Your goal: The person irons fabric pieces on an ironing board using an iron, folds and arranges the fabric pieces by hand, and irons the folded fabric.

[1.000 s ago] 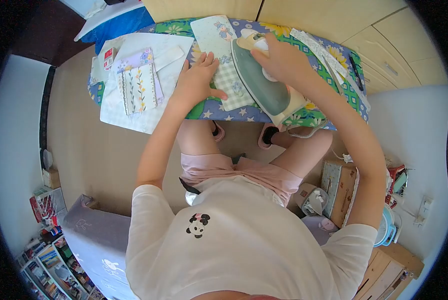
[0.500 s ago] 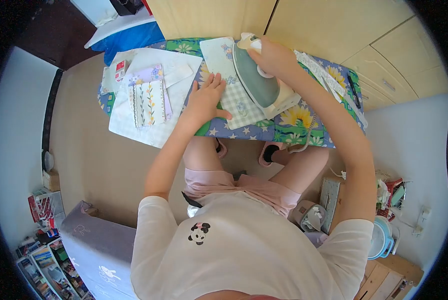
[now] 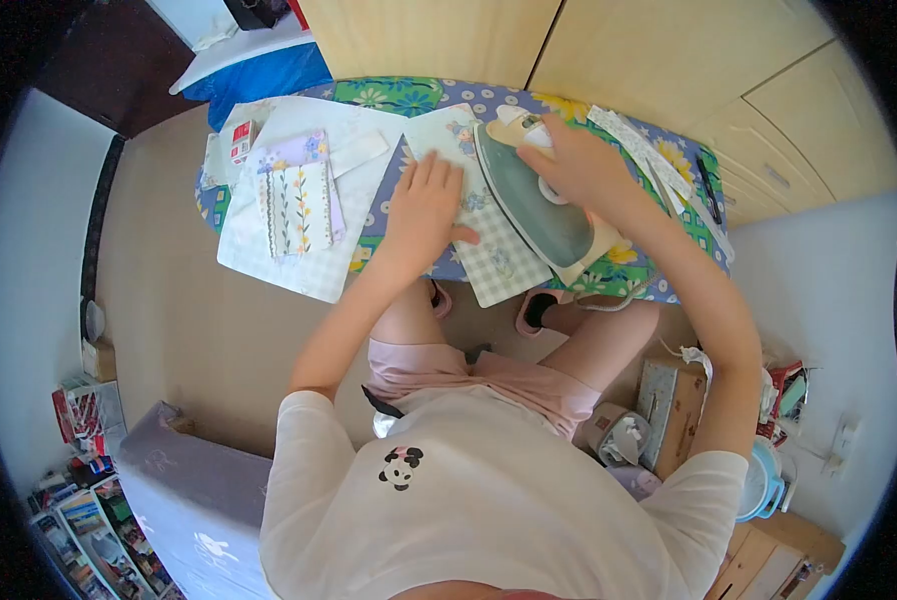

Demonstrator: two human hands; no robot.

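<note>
My right hand [image 3: 586, 168] is wrapped round the handle of a green and cream iron [image 3: 532, 196], tilted over the right part of a pale fabric piece [image 3: 499, 262] with a gingham lower half and small printed motifs. Flat on the fabric's left edge lies my left hand [image 3: 424, 212], fingers stretched out and slightly blurred, thumb pointing right. The fabric's lower corner hangs over the near edge of the patterned ironing board [image 3: 399, 95]. Whether the soleplate touches the cloth all along, I cannot tell.
On the board's left lie a white cloth [image 3: 254, 235], a floral folded piece [image 3: 296, 207] and a small red-and-white box [image 3: 242, 142]. White strips [image 3: 649, 158] and a black pen [image 3: 710, 188] are at the right. The iron's cord [image 3: 619, 300] drapes over the front edge. Cabinets [image 3: 669, 60] stand behind.
The iron and my right hand have moved toward me and slightly right. The fabric has shifted the same way, its corner now past the board's edge. My left hand has slid a little right.
</note>
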